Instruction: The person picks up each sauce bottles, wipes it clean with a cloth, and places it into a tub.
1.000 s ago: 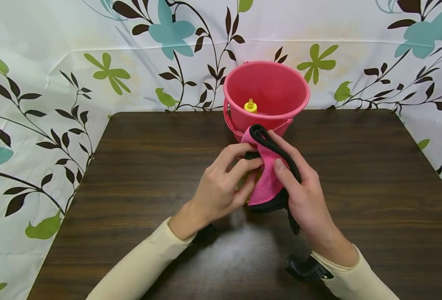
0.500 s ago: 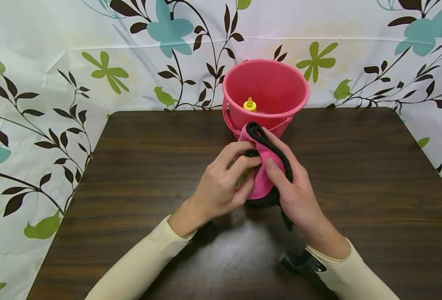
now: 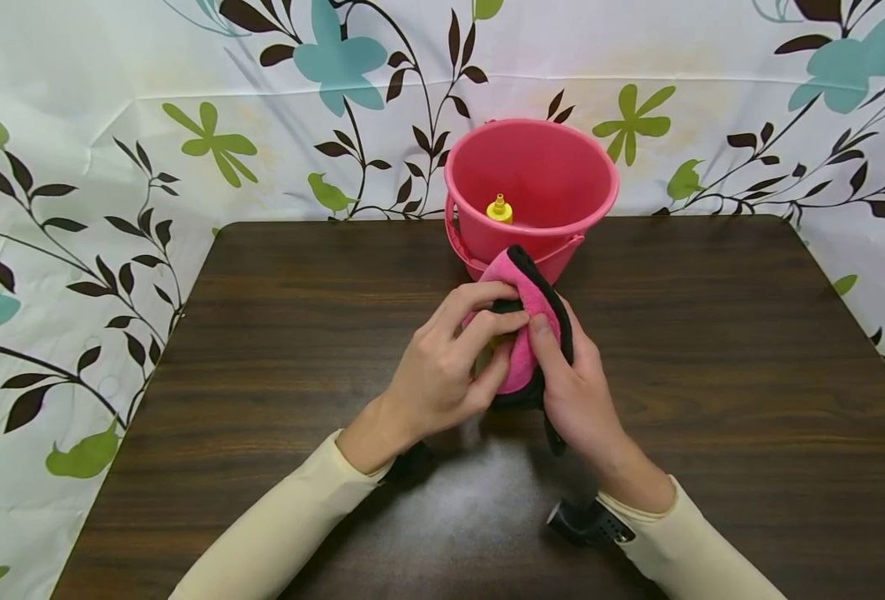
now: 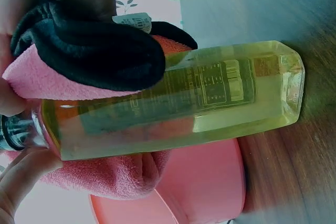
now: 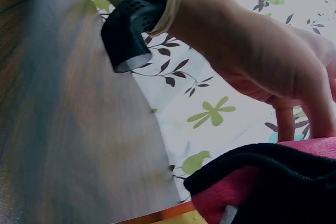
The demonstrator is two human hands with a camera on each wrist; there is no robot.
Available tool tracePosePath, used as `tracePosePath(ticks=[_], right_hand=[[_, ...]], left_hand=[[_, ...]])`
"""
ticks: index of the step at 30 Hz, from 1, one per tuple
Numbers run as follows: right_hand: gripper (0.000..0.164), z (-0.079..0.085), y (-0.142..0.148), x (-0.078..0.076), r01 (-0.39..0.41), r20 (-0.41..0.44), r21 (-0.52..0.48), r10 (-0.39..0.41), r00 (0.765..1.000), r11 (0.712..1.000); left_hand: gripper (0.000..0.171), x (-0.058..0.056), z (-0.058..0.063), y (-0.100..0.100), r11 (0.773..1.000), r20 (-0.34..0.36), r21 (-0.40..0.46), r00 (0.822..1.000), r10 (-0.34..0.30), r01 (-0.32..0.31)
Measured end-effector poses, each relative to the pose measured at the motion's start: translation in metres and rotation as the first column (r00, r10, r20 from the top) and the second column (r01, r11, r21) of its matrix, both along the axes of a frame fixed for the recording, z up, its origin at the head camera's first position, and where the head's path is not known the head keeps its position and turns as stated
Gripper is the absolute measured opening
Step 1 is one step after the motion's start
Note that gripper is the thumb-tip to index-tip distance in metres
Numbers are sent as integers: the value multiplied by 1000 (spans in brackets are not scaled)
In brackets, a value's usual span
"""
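Note:
My left hand [image 3: 442, 367] grips the neck of a clear bottle [image 4: 220, 93] of yellowish-green liquid, just below its dark cap [image 4: 13, 132]. In the left wrist view the bottle appears sideways, with a printed label on it. A pink cloth [image 3: 521, 362] with black edging is folded against the bottle's sides. My right hand [image 3: 581, 387] holds this cloth, its thumb pressing on the pink face. From the head view, the hands and cloth hide most of the bottle. The right wrist view shows the cloth's black edge and a small pale tag [image 5: 229, 214].
Behind the hands, a pink bucket [image 3: 562, 175] stands near the table's far edge. Inside it shows a yellow nozzle cap [image 3: 499, 210]. The dark wooden table [image 3: 300, 317] spreads around, with a flower-patterned curtain [image 3: 262, 108] along the back and sides.
My right hand has slid left with the cloth, closer to my left hand, drawing the cloth tighter about the bottle. The left hand stays nearly in place.

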State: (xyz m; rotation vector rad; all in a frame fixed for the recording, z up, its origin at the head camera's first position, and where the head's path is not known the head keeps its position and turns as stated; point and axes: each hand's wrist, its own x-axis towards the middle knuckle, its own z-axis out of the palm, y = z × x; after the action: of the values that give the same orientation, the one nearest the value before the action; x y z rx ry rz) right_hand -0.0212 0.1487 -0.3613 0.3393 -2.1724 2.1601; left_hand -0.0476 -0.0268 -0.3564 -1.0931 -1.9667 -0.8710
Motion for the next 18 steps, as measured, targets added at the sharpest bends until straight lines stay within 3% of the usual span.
tracePosePath(ticks=[9, 18], right_hand=[[36, -15, 1, 0, 18, 10, 7, -18, 1000, 1000], [44, -34, 7, -1, -15, 34, 10, 15, 999, 1000]], left_hand=[[25, 1, 1, 1, 1000, 4, 2, 1000, 0, 0], [23, -1, -1, 1, 1000, -9, 8, 1000, -3, 3]])
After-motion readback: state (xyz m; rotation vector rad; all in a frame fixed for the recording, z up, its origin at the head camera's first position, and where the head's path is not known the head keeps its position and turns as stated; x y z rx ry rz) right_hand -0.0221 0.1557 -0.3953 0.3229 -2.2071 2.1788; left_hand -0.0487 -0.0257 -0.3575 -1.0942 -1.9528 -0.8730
